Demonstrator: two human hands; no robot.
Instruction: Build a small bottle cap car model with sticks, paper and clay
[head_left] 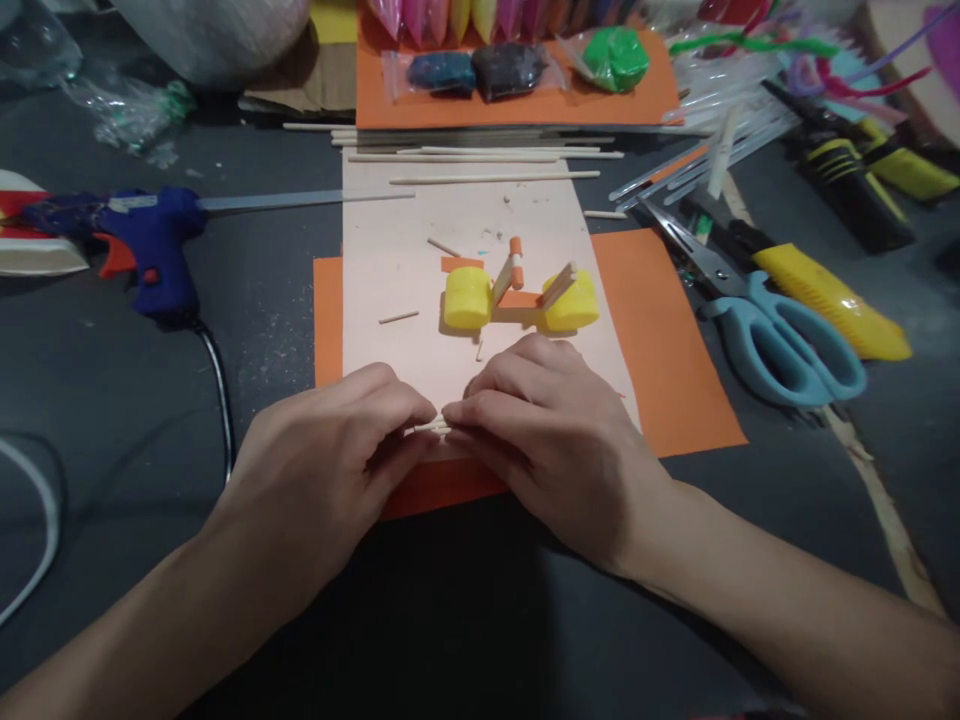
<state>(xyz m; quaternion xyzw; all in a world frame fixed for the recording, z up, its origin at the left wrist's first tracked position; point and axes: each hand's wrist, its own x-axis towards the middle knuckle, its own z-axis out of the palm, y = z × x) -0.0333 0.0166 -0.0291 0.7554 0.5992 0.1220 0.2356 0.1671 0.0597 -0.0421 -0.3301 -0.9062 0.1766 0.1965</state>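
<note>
Between my two hands is a small bundle of short wooden sticks (435, 425), low over the near end of a pale board (375, 360). My left hand (330, 450) pinches it from the left with thumb and forefinger. My right hand (555, 440) is closed on it from the right, its fingertips close to the left ones. Just beyond my hands stands a small model (519, 298) with yellow wheel-like discs, an orange crosspiece and upright stick pieces. Short stick offcuts (399, 317) lie around it. Much of the bundle is hidden by my fingers.
A blue hot glue gun (165, 250) lies at left, its cord running toward me. Long sticks (495, 179) lie across the board's far end. At right are blue-handled scissors (787, 340) and a yellow cutter (832, 300). Bagged clay (510, 72) sits on orange sheet at the back.
</note>
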